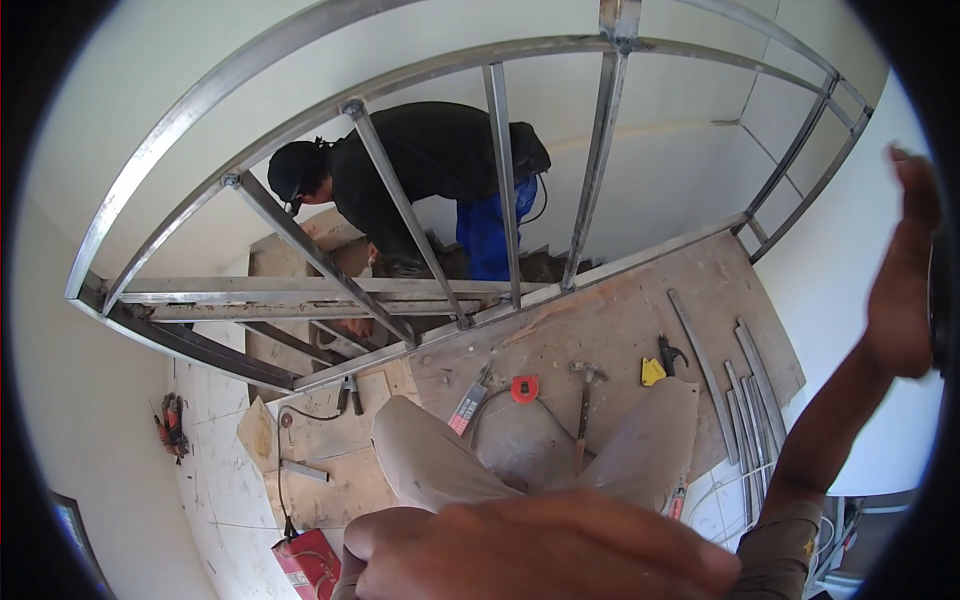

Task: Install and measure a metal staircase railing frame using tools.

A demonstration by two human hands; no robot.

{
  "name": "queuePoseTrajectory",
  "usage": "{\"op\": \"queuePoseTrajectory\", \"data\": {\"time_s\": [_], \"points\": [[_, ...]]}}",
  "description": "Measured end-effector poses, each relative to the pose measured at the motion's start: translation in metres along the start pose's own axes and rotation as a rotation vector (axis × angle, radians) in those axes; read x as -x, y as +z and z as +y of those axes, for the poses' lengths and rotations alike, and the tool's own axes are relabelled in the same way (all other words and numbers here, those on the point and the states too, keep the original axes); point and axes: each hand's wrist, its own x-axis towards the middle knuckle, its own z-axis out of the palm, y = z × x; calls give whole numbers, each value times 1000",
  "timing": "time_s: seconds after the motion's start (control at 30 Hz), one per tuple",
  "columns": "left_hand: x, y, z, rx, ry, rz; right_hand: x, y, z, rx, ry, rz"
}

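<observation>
My left hand (540,550) is at the bottom middle, smeared by motion, in front of my lap. Whether it holds anything cannot be made out. At the right edge my right hand (903,280) is raised, with one finger or the thumb pointing up. Its far side meets a dark shape (942,300) at the picture's rim, and most of its fingers are hidden. On the floor by my knees lie a red tape measure (524,389), a hammer (585,405) with its head away from me, and a pack of welding rods (470,402).
A metal railing (480,55) arches ahead; behind it a person in black (430,150) bends over stairs. Near my right knee lie a yellow magnet square (652,372), an electrode holder (671,355) and several metal bars (740,410). Leftward are a clamp (349,396), a red welding machine (310,565) and a grinder (172,428).
</observation>
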Motion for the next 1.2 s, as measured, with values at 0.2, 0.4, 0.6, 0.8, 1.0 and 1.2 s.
{"op": "queuePoseTrajectory", "data": {"time_s": [0.2,0.4,0.6,0.8,1.0,1.2], "points": [[-20,34,9,-7,-526,284,188,39,80,300,833,273],[-2,3,-8,428,-1216,-25,445,39,139,482,1568,165],[43,-136,-18,-375,-1890,-857,634,100,139,515,1764,-344],[19,-282,-47,-1580,-1456,-989,624,136,145,764,1743,-396],[3,-327,-124,-1361,-911,-185,664,157,146,941,1556,-329],[0,-360,-163,-1296,-795,-67,651,155,82,512,1721,25]]}}
